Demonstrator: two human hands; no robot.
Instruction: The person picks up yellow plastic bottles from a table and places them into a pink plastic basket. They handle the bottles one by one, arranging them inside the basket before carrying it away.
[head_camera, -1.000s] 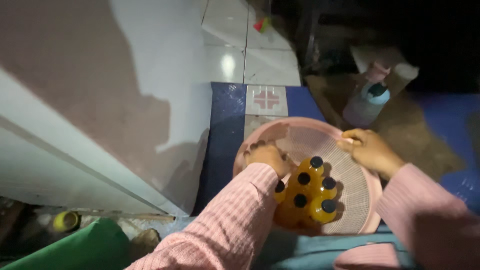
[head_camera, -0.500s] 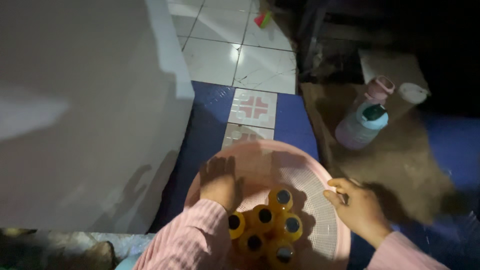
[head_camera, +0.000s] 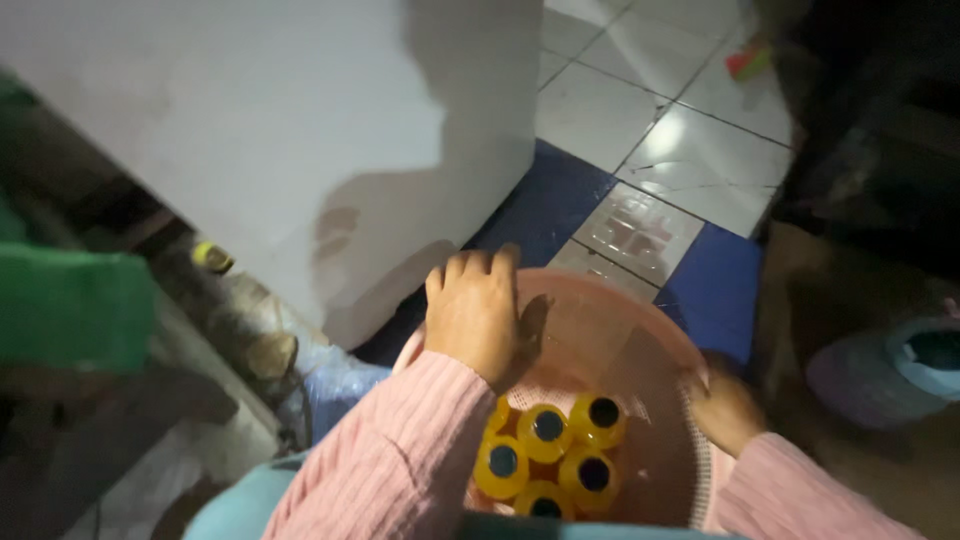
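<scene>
Both hands (head_camera: 474, 310) grip pink basket (head_camera: 610, 315); yellow bottles (head_camera: 548, 440) stand upright inside.

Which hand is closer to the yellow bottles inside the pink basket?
Left. The left hand rests on the pink basket's rim just above the yellow bottles; the right hand grips the opposite rim, slightly farther away.
</scene>
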